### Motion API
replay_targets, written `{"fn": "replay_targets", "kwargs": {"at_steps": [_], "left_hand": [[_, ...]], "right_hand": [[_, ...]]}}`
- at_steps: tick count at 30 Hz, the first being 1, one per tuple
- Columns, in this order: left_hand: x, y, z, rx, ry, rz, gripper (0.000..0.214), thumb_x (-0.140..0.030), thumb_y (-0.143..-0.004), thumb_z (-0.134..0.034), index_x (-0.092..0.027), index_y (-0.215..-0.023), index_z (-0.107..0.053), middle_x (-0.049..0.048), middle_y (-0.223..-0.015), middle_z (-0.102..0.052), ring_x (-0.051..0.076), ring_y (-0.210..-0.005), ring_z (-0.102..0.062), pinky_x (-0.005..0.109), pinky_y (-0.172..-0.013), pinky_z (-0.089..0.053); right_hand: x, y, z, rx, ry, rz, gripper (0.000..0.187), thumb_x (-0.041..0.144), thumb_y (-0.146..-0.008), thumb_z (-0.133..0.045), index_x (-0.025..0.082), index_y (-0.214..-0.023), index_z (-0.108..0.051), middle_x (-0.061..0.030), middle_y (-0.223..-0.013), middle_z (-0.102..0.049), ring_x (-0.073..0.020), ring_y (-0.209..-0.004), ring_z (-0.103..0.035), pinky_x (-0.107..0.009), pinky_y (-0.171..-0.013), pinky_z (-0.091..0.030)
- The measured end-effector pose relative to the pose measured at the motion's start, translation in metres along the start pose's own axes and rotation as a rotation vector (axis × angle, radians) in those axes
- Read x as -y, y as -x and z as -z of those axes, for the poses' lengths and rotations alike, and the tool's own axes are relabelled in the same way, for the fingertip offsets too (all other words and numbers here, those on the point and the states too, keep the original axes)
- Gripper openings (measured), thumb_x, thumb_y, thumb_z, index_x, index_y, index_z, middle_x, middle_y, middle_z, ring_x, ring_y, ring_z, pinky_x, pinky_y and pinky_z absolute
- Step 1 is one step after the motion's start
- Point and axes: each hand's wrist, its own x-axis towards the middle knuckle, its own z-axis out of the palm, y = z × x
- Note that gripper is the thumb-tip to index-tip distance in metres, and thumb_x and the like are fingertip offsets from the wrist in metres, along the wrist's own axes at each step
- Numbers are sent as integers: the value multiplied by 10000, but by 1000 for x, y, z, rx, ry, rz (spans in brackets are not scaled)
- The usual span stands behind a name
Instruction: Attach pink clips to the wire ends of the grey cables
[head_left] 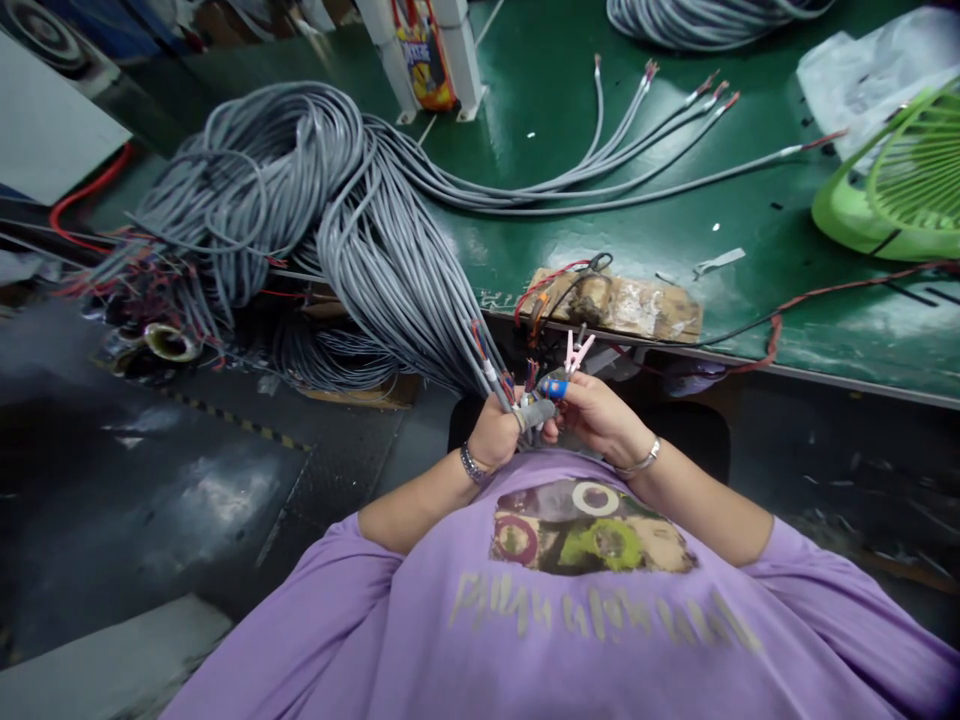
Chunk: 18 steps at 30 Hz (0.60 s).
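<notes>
— How likely to handle?
— Going by the thick looped mass of cables (405, 250), probably heavy together; springy yet bendable singly, perhaps smooth enough to slide. Likely fragile only at the thin bared wires (511, 386). Best gripped on the grey length, just behind those.

— And to look at?
— Grey, round, slim, in many near-parallel strands, with red and blue among the wires. Heaped at ten o'clock along the edge of the green bench (540, 90), sweeping down to the centre; a few ends fanned towards one o'clock.

— And the fingers (576, 394)?
— In the left hand (495, 430), closed round cables near the ends. In the right hand (595, 408), curled close by, blue tape (555, 388) on one; whether pinching anything, impossible to make out. Pink clip (578, 355) at eleven o'clock from there.
</notes>
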Motion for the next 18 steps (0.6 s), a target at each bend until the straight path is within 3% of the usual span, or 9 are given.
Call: {"fn": "replay_targets", "kwargs": {"at_steps": [3,11,14,18], "left_hand": [[0,0,-1,-21,-1,2,324,-414,-644,-799,-134,-635,-638,26,-538,-653,129,-447,-596,252,-480,-514],[-2,0,-10,-255,80,-31,362,-423,-595,-815,-152,-689,-594,-9,-528,-630,131,-462,-614,261,-516,-557],[-1,0,-11,-264,59,-36,353,-423,-608,-809,-154,-689,-595,-5,-538,-639,144,-512,-645,264,-551,-571],[5,0,-9,-246,32,-58,338,-421,-624,-808,-158,-691,-606,-1,-561,-655,144,-524,-652,255,-551,-570]], "right_hand": [[0,0,-1,-10,0,10,344,385,-638,-831,170,-716,-574,7,-519,-601,-146,-378,-556,-268,-392,-428],[-1,7,0,-91,-13,143,358,324,-668,-820,185,-629,-492,74,-488,-437,-92,-450,-498,-239,-467,-433],[-4,8,2,-134,73,190,295,344,-702,-790,185,-709,-541,68,-514,-482,-89,-457,-495,-227,-458,-401],[-5,6,2,-67,169,189,279,392,-760,-743,195,-825,-556,42,-537,-572,-124,-477,-554,-243,-466,-408]]}}
